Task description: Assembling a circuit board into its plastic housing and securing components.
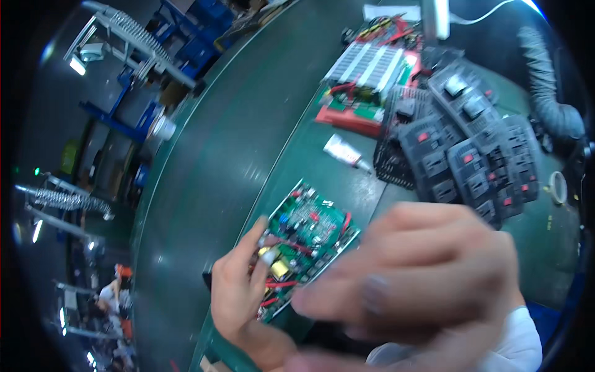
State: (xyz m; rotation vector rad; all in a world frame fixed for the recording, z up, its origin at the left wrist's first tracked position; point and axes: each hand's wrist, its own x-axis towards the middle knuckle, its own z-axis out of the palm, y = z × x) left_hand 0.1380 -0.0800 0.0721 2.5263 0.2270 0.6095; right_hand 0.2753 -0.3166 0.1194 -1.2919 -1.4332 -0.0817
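A green circuit board (328, 217) with yellow transformers, red wires and metal side edges lies low in the middle, slanting on the bench. At its left edge is my left hand (235, 291), with the fingers along the side and the thumb over the yellow parts, gripping it. My right hand (427, 266), smeared by motion, hangs in front of the board's right end. Its fingers are curled together, a ring on one of them; whatever they may pinch is hidden. Beyond the board lies a white tube (344, 150) with a narrow nozzle.
Black plastic panels (440, 161) with red switches lie piled at the right. Behind them sit boards with a finned metal heat sink (365, 68) on red bases. A grey flexible duct (542, 87) hangs far right, near a tape roll (558, 188). A green bench strip (211, 167) runs along the left.
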